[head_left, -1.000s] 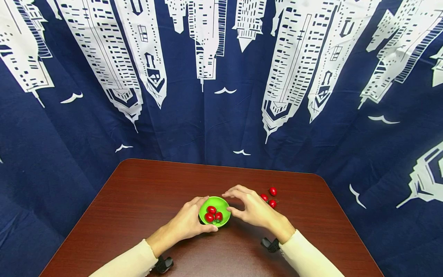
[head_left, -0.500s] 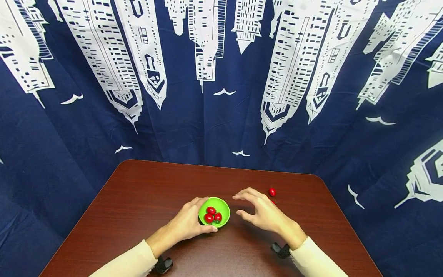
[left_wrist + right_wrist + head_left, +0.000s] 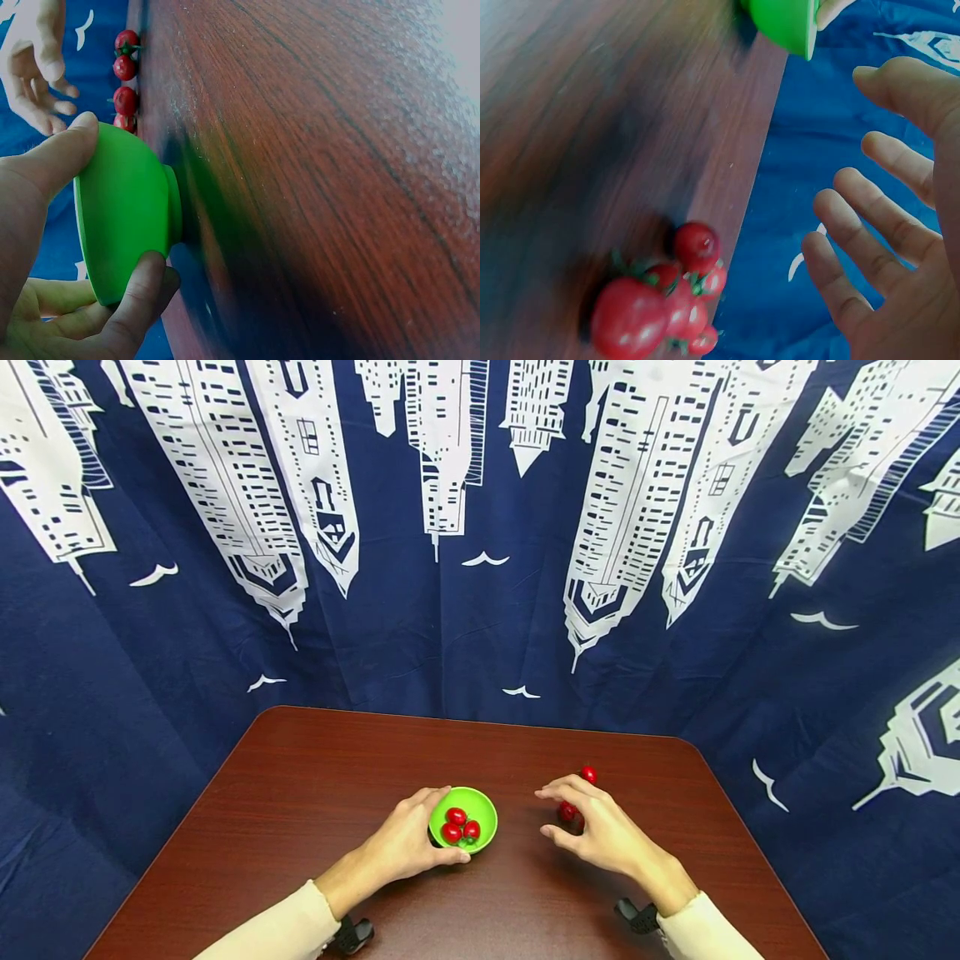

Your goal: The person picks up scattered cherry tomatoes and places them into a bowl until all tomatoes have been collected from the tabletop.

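Observation:
A green bowl stands on the table with 3 cherry tomatoes inside it. My left hand grips the bowl from its left side, thumb at the near rim and fingers round the far side; the left wrist view shows the digits against the green wall. To the right, my right hand hovers over the table with its fingers spread and relaxed, holding nothing. Several red cherry tomatoes lie below and beside it, partly hidden by the hand in the head view; one tomato shows just beyond it.
The brown wooden table has rounded far corners. A dark blue cloth with white building and bird prints hangs behind and around it. Dark wrist cameras sit under both wrists.
My right hand has moved right, away from the bowl and over to the loose cherry tomatoes, covering some of them. The left hand and the bowl stay where they were.

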A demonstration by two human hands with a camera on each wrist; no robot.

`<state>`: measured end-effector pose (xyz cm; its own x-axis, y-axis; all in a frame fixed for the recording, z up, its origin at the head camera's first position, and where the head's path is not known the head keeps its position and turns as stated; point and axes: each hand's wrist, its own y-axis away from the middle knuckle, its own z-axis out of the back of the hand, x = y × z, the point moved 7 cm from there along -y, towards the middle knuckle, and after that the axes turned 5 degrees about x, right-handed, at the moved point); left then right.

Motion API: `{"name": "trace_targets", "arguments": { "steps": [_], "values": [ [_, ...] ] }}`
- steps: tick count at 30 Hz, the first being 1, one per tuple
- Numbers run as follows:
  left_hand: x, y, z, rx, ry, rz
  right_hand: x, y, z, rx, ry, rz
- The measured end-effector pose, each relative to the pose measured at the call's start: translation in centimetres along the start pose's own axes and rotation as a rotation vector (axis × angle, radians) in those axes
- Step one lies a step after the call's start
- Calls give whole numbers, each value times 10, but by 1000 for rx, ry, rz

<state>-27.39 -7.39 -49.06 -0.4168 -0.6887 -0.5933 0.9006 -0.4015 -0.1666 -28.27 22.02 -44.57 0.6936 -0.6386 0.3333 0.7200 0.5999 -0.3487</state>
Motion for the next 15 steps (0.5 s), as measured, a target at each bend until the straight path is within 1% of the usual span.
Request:
{"name": "trace_targets", "arguments": {
  "steps": [9, 15],
  "values": [
    [3, -2, -2, 8, 9, 8, -25, 26, 4, 5, 8, -81],
    [3, -2, -3, 2, 6, 8, -35, 38, 8, -4, 8, -102]
  ]
}}
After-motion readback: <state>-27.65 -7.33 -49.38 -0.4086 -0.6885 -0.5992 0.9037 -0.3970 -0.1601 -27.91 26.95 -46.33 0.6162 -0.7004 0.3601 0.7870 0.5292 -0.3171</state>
